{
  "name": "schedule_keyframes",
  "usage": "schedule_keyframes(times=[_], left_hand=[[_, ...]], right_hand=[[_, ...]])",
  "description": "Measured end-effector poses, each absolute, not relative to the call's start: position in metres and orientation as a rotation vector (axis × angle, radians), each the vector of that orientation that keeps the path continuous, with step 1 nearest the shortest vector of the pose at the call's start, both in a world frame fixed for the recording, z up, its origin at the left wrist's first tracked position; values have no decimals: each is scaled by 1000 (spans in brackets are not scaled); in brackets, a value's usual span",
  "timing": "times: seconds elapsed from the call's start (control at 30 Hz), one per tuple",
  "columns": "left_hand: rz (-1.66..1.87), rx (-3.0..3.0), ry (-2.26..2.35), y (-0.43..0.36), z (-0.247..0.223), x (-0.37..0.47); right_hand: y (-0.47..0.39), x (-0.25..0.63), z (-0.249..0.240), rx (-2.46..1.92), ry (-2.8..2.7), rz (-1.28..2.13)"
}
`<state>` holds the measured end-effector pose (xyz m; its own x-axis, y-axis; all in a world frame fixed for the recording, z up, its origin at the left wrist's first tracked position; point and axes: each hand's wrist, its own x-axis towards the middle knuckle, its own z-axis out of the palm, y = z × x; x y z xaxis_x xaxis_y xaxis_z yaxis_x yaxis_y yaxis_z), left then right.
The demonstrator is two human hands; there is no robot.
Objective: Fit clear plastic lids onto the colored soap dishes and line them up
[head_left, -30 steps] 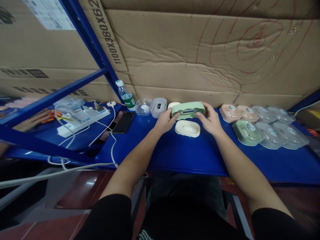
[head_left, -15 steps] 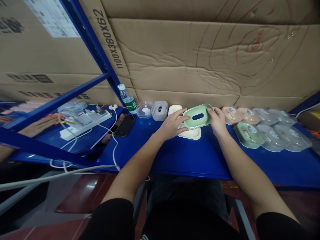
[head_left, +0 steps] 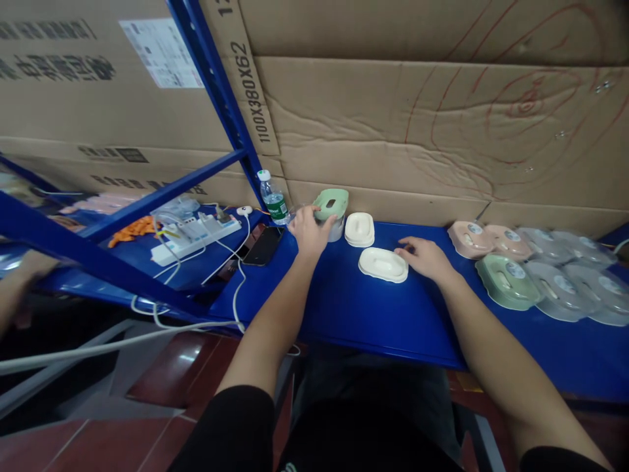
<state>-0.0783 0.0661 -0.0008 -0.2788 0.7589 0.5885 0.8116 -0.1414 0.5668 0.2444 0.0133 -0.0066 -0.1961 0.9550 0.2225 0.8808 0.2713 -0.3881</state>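
A light green plastic lid-like piece point(head_left: 324, 211) with an oval slot lies at the back left, over a translucent container piece point(head_left: 337, 231). My left hand point(head_left: 308, 233) has its thumb and fingers at the near and left edges of the green piece, gripping it. My right hand point(head_left: 426, 257) is open, its fingers loosely bent at the right end of a cream oval piece point(head_left: 384, 265) with a raised middle. Whether the fingertips touch that piece I cannot tell. Behind it sits a smaller cream rounded-square piece point(head_left: 360, 227).
Several finished-looking lidded boxes stand at the right, among them a green box point(head_left: 508, 280) and a pink box point(head_left: 470, 238). Left are a water bottle point(head_left: 273, 198), a phone point(head_left: 264, 245) and a power strip point(head_left: 194, 237) with cables. A blue post point(head_left: 216, 78) rises there.
My left hand has carried the green piece left, onto the translucent container. My right hand has let go of it and lowered beside the cream oval piece. The view has shifted left.
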Motion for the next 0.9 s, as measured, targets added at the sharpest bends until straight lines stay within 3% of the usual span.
schedule_keyframes(times=[0.3, 0.9], left_hand=[[-1309, -1808, -2153, 67, -4, -75], [-1208, -1928, -2189, 67, -8, -74]], right_hand=[[15, 246, -11, -1733, -2320, 250], [10, 238, -6, -1814, -2070, 191]])
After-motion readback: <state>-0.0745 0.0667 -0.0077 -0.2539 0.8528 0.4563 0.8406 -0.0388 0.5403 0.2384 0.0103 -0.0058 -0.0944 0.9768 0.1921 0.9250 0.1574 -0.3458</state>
